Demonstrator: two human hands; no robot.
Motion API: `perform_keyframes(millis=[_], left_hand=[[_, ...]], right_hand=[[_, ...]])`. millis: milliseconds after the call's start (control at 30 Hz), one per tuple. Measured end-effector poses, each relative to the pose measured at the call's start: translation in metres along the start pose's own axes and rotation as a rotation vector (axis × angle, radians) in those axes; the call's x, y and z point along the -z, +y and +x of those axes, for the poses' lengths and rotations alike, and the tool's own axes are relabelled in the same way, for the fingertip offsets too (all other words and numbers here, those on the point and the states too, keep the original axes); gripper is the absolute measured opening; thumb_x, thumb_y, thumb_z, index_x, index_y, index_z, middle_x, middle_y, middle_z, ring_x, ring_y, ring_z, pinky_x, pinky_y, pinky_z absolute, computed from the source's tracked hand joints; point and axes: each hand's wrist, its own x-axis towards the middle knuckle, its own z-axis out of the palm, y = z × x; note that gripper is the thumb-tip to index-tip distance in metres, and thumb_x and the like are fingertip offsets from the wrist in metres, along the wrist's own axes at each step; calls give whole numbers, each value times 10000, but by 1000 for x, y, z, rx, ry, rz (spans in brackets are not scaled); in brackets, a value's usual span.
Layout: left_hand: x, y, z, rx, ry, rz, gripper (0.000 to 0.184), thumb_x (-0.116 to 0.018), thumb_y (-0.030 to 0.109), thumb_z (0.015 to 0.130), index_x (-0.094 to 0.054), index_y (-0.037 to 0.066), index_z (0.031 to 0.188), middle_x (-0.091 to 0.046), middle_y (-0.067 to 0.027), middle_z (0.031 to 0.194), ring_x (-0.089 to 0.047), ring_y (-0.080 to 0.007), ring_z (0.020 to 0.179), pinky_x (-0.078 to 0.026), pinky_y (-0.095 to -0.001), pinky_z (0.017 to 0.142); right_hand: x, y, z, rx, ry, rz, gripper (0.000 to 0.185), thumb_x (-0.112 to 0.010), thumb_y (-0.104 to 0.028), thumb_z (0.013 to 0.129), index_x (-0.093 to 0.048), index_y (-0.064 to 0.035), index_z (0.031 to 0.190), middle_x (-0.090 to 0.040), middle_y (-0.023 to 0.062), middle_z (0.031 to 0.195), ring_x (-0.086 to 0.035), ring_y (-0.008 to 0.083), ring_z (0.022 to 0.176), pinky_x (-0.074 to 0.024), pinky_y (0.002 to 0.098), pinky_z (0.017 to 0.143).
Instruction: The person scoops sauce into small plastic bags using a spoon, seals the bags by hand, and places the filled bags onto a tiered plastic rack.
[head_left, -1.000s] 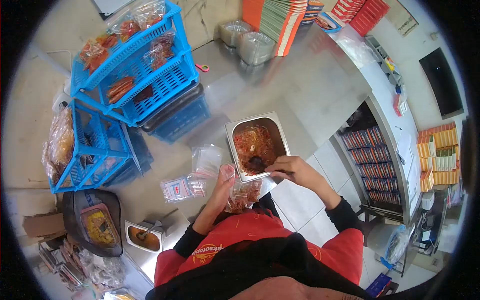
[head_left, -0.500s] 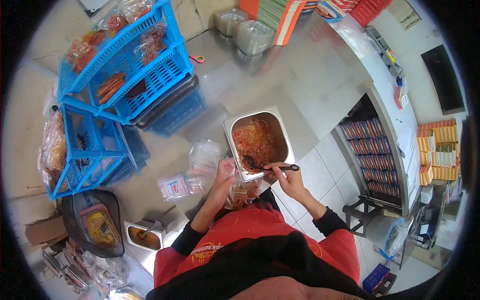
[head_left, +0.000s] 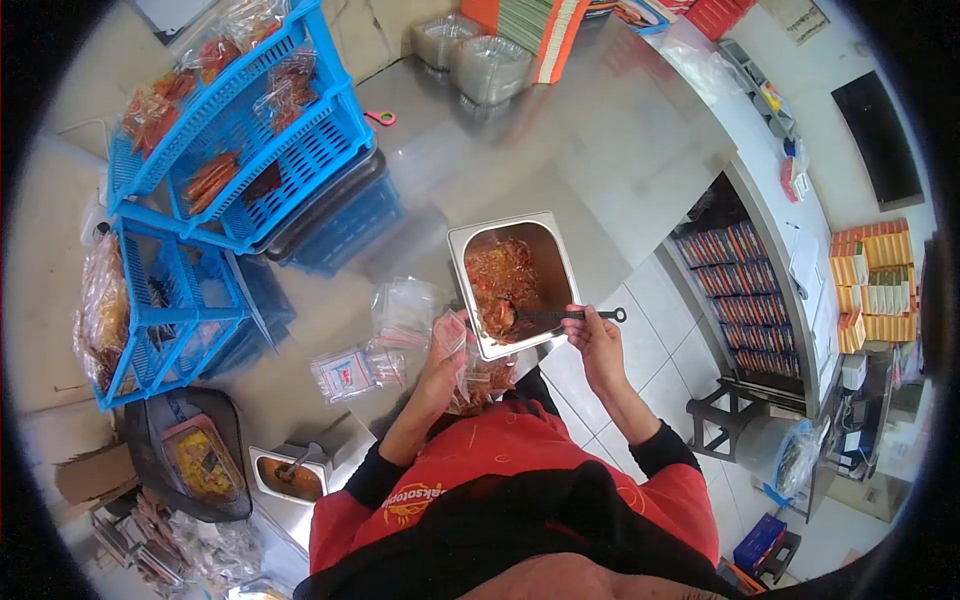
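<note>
My right hand (head_left: 599,352) is closed on the handle of a black spoon (head_left: 550,315), whose bowl rests in the red, chunky sauce (head_left: 503,280). The sauce lies in a square metal container (head_left: 562,252) at the table's near edge. At the container's left side, my left hand (head_left: 441,362) pinches a small clear plastic bag (head_left: 453,335). Filled small bags (head_left: 486,380) sit just below, close to my red shirt. Empty clear bags (head_left: 404,305) and a printed bag pack (head_left: 345,374) lie left of my left hand.
Blue baskets (head_left: 300,140) with bagged food stand at the upper left. Pink scissors (head_left: 381,118) and clear plastic trays (head_left: 490,70) are on the metal table (head_left: 600,140). At the lower left are a small sauce container (head_left: 290,475) and a dark mesh-covered tray (head_left: 240,505).
My right hand has moved right and now grips the spoon farther along its handle. The spoon's bowl has gone from the container's near edge into the sauce. My left hand stays beside the container.
</note>
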Motion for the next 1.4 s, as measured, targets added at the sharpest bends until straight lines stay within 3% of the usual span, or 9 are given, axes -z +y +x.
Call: perform_keyframes(millis=[167,233,367,533,633,967,1200,1267,1400], left_hand=[[5,3,2,2,-18,-10,670,-651,428,729,-341,132,1243,-369,-49,1290,-434,-114,1011,-338,-245,801],[7,4,2,20,24,5,649,-610,339,743,-299,78,1249,-340,-76,1232,-376,-170,1068,-236,-335,999],[22,3,11,-76,4,216,608,-664,323,752,-335,107,1216,-348,-82,1284,-413,-190,1057,-341,-289,887],[2,36,23,-433,10,1040,615,-716,269,711,-360,8,1138,-370,-170,1215,-372,-298,1120,-268,-415,968],[-24,63,26,-489,60,1378,572,-715,295,713,-384,-6,1069,-365,-199,1223,-352,-342,1164,-259,-429,963],[-42,69,48,-666,13,1440,580,-719,290,681,-410,-1,1076,-401,-173,1205,-359,-323,1169,-208,-498,948],[-52,56,68,-727,26,1355,574,-715,285,689,-414,-4,1082,-448,-164,1130,-380,-313,1153,-215,-492,951],[-55,56,71,-758,61,1335,570,-715,287,692,-414,-3,1081,-454,-164,1117,-384,-316,1146,-218,-488,949],[-60,56,74,-751,116,1306,551,-700,301,721,-415,-5,1080,-474,-159,1069,-430,-304,1080,-222,-493,948]], right_hand=[[7,-2,1,-46,26,121,329,-449,-266,954,-598,19,1022,-659,70,813,-595,85,675,-492,204,653],[10,-5,2,-20,34,135,319,-458,-272,949,-590,12,1007,-635,36,791,-565,66,673,-469,181,645],[8,-18,9,57,41,126,311,-453,-265,952,-591,11,988,-634,35,765,-568,73,664,-470,199,636],[-8,-46,19,128,-25,86,319,-443,-296,951,-574,-6,973,-576,12,745,-498,73,642,-419,203,606],[-19,-65,27,153,-73,72,311,-440,-307,951,-568,-23,934,-543,-2,713,-472,64,626,-396,195,588],[-46,-110,43,349,-225,-190,345,-417,-299,963,-589,-13,878,-557,3,665,-478,62,555,-390,197,534],[-84,-142,-13,843,-321,-885,184,-556,-117,879,-624,29,789,-655,84,783,-633,160,665,-496,263,587],[-85,-143,-17,1305,-382,-1049,110,-607,-68,821,-624,34,782,-653,81,809,-632,221,677,-501,293,594],[-85,-144,-31,1410,-409,-1036,76,-640,-26,769,-622,-5,840,-629,65,782,-587,223,623,-481,312,562]])
